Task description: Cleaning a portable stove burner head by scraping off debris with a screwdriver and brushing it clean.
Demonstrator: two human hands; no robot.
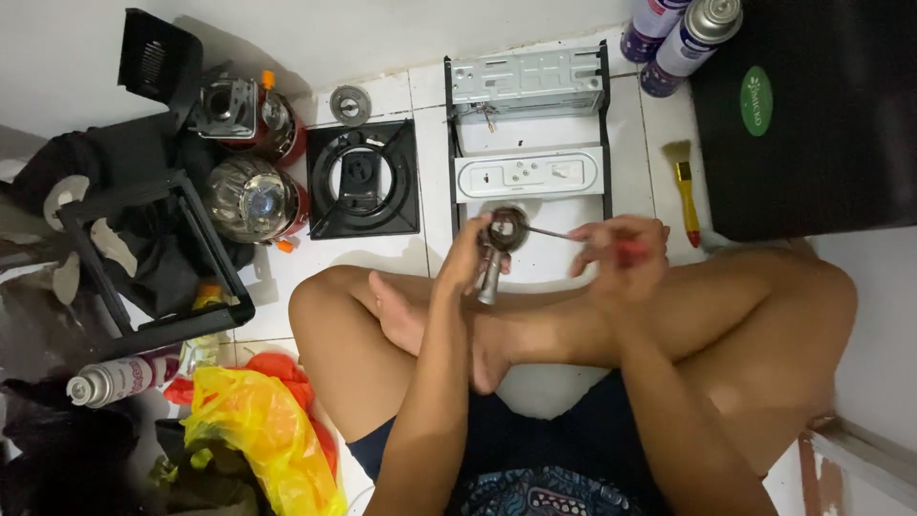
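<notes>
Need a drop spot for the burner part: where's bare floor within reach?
Bare tile lies inside the metal frame, just past the left hand and right hand, and in a strip between the frame and the yellow brush. Crowded: left side, around the black burner plate, lamps, and bags.

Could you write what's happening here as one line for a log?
left hand: holds metal burner part | right hand: holds red-handled screwdriver, tip at part | nearby: yellow brush, spray cans
</notes>
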